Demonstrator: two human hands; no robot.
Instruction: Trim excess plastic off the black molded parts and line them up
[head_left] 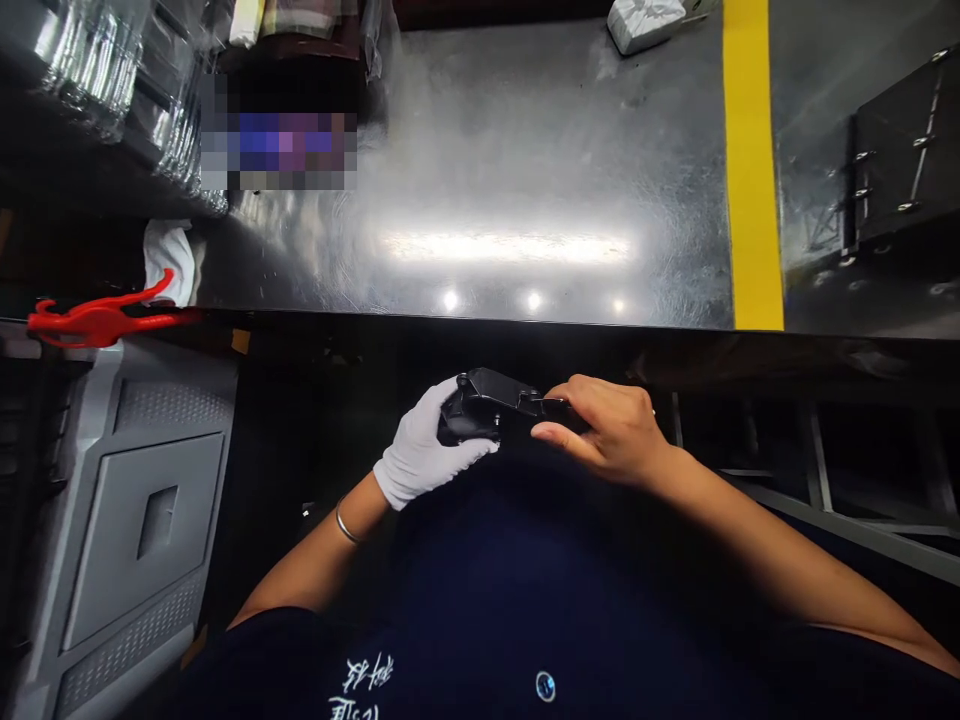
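Head view: a black part (480,392) held on the near side of the worktop (525,130)

The shiny metal worktop fills most of the far half. A dark blue shirt (480,600) takes up the near middle, and a grey plastic case (142,540) stands at the near left. A yellow band (754,170) crosses the worktop on the right.

In the middle, the left hand (424,450), in a white glove, has its fingers wrapped over the broad left end of the black part, thumb along the near side. The bare right hand (619,425) pinches the slim right end between thumb and forefinger; what its other fingers do is hidden. A red hooked piece (101,325) sits at the left, by the worktop's corner.

The black part, glossy and angular, looks stiff, fairly light and perhaps slippery to bare skin. Its broad body seems the surer hold; the slim end probably wants a gentler pinch. Smallest is a bright metal pin (497,420) beside the left thumb, likely best left unpressed.
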